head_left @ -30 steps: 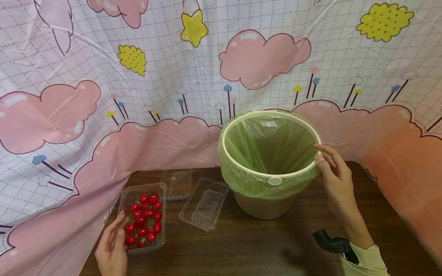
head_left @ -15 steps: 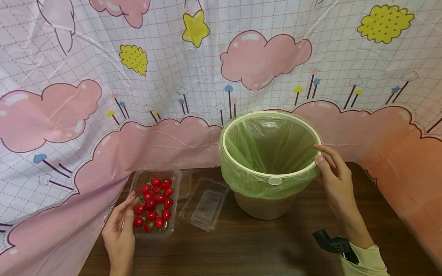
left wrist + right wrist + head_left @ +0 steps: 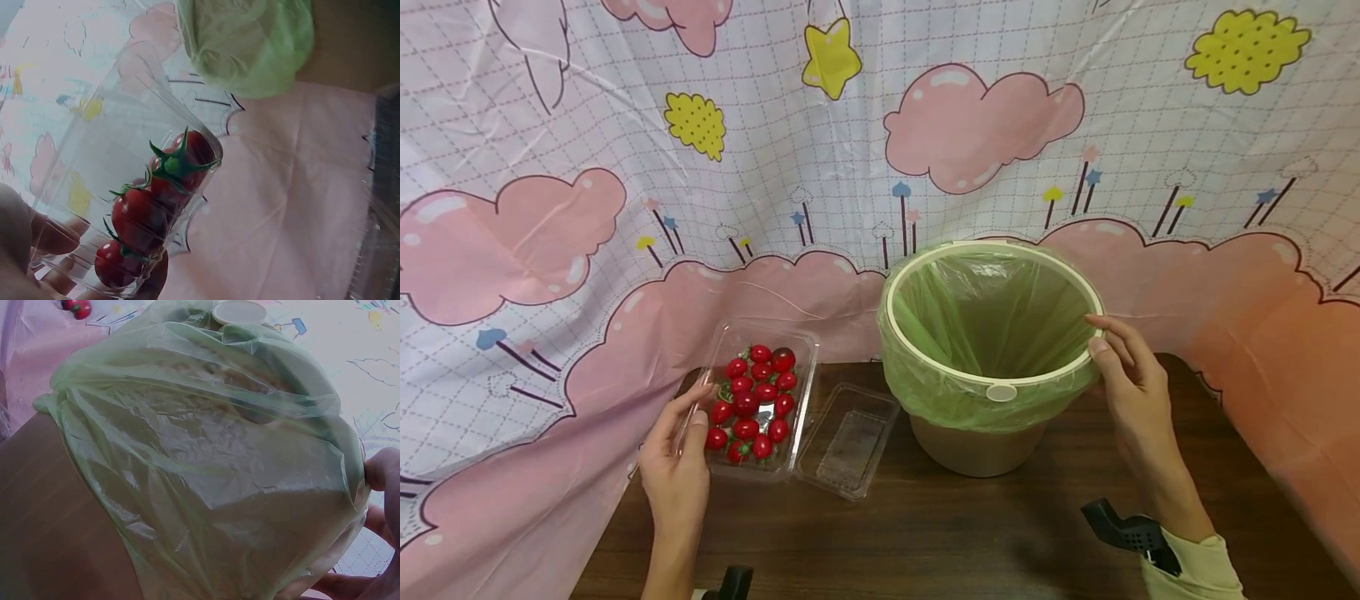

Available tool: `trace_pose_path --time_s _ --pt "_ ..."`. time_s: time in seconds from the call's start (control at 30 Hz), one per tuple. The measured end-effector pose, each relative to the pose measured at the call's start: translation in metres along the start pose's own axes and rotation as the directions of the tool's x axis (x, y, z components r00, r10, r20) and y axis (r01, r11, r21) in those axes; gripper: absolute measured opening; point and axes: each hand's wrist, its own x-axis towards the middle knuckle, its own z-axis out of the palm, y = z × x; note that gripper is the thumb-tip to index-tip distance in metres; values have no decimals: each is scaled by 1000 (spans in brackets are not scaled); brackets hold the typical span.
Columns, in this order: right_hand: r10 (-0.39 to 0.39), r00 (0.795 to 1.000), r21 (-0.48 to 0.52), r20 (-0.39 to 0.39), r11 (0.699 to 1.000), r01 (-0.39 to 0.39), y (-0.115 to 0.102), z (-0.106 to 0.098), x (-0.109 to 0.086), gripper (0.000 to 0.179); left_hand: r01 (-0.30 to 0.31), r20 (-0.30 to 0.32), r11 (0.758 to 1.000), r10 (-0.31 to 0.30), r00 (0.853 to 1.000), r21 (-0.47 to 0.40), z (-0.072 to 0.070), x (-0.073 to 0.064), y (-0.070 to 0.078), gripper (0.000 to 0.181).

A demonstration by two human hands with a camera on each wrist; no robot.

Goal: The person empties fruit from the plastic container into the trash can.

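Observation:
My left hand (image 3: 677, 467) grips the left side of a clear plastic box (image 3: 735, 337), thumb on the near part of its wall. Several red cherry tomatoes (image 3: 746, 405) with green stems lie inside. The left wrist view has the box tilted, its tomatoes (image 3: 140, 215) gathered along the lower side and fingers (image 3: 59, 236) behind the clear plastic. At the right, my right hand (image 3: 1133, 387) pinches the pale rim of a waste bin (image 3: 977, 450) lined with a green bag (image 3: 936, 408). From the right wrist, fingers (image 3: 382, 474) show at the edge of the bag (image 3: 206, 456).
A second clear plastic tray (image 3: 831, 475) lies on the dark wooden table (image 3: 925, 533), between the tomato box and the bin. Patterned cloth (image 3: 775, 292) hangs behind and along both sides. The bin stands close to the back cloth.
My left hand has raised the tomato box and moved it forward and right, now in front of another clear tray at the back. My right hand stays on the bin's rim.

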Motion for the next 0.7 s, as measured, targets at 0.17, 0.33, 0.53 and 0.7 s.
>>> trace_pose_path --time_s 0.17,0.33,0.53,0.7 --pt "-5 1000 -8 -3 1000 5 0 0 0 39 -24 18 1000 24 1000 8 14 13 13 29" --pt "3 1000 -23 3 1000 -3 0 -1 0 40 -33 27 999 34 999 -37 30 26 28 29" --pt "7 1000 -40 -3 999 -7 0 -1 -1 40 -79 40 994 82 996 -74 48 40 42 29" --pt "-1 1000 -29 -10 1000 1 0 -1 0 39 -145 46 982 152 987 -121 63 52 53 31"
